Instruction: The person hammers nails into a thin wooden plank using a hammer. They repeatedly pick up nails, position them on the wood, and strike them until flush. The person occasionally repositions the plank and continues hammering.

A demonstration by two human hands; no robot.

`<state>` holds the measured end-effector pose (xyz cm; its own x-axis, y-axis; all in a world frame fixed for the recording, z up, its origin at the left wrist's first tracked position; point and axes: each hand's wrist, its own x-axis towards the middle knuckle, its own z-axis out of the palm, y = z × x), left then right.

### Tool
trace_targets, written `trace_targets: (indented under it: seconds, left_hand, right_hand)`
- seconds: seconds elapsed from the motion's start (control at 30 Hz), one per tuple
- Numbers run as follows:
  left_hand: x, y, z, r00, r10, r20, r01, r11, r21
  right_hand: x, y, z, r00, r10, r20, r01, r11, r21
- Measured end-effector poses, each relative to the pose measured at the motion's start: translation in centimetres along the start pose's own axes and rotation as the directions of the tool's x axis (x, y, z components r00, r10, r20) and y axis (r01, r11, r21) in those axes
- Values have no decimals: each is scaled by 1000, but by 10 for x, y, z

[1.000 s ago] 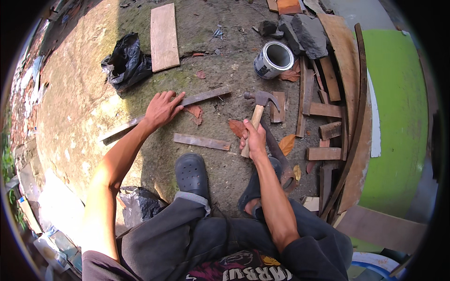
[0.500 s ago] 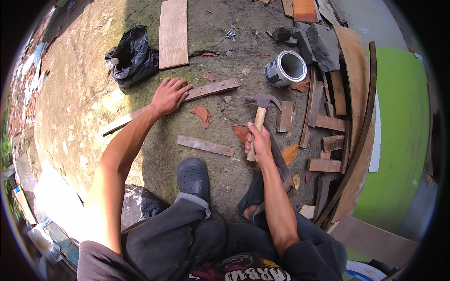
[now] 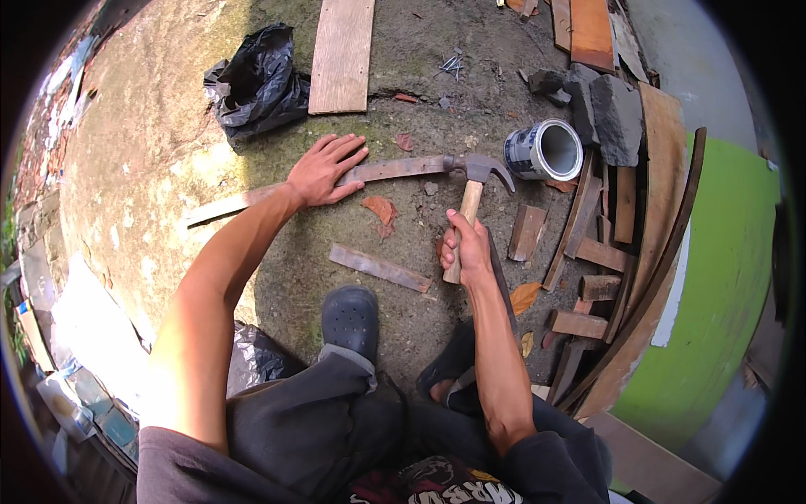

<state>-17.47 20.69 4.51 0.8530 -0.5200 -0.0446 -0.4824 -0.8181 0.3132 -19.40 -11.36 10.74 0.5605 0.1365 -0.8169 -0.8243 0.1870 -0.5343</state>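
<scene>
My left hand lies flat, fingers spread, on a long thin wooden strip that rests on the concrete ground. My right hand is closed around the wooden handle of a claw hammer. The hammer's steel head sits right at the strip's right end, claw pointing right. A shorter wooden strip lies loose on the ground between my hands and my black clog.
A white tin can stands open just right of the hammer head. A crumpled black plastic bag and a wide plank lie beyond the strip. Offcuts and curved boards pile at the right, against a green curved surface.
The hammer has swung from the right of the strip to meet its right end. My left hand has stayed pressed on the strip.
</scene>
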Motion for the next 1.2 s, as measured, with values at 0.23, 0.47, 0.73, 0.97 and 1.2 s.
trace_targets:
  seconds: [0.23, 0.47, 0.73, 0.97, 1.2]
  left_hand:
    - [7, -3, 2, 1000, 21, -7, -21, 999, -31]
    - [3, -3, 0, 1000, 8, -9, -9, 999, -32]
    - [-1, -4, 2, 1000, 15, -5, -15, 1000, -18]
    - [-10, 4, -12, 992, -46, -117, 43, 999, -28]
    - [-11, 12, -10, 977, -204, 61, 206, 978, -36]
  right_hand:
    - [4, 1, 2, 1000, -22, -20, 26, 985, 173]
    - [0, 4, 1, 995, -77, -63, 90, 963, 254]
    - [-21, 9, 19, 1000, 17, -19, -17, 999, -50]
    - [-38, 27, -5, 981, -103, -162, 89, 992, -88]
    - [-52, 38, -32, 935, -237, -265, 168, 951, -259]
